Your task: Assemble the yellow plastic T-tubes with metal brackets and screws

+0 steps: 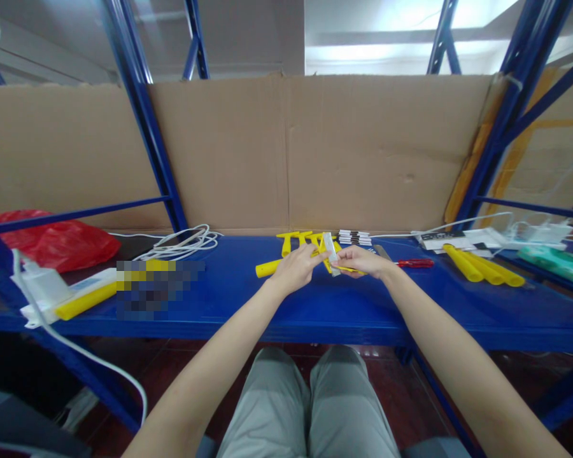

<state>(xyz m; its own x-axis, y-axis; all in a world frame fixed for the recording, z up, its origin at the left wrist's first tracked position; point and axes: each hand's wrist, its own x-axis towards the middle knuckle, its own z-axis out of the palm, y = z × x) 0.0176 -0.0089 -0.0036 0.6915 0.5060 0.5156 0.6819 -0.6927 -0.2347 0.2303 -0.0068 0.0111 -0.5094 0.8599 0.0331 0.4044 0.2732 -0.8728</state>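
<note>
My left hand (293, 270) is closed in front of me, and a yellow tube-shaped handle (267, 269) sticks out from its left side. At its fingertips stands a flat silvery strip (331, 253) against a yellow head piece. My right hand (360, 261) pinches the strip from the right, thumb and fingers closed. Below its fingers shows a thin yellow piece (352, 271), partly hidden. Just behind the hands lie several yellow T-shaped pieces (287, 243). A stack of small white and black boxes (354, 237) sits behind my right hand.
A red-handled screwdriver (414, 263) lies right of my right hand. Several yellow tubes (480, 267) rest farther right. On the left are a coiled white cable (191, 242), a red plastic bag (57, 240) and a power strip (88, 284). Cardboard (363, 152) stands behind the blue shelf (229, 299).
</note>
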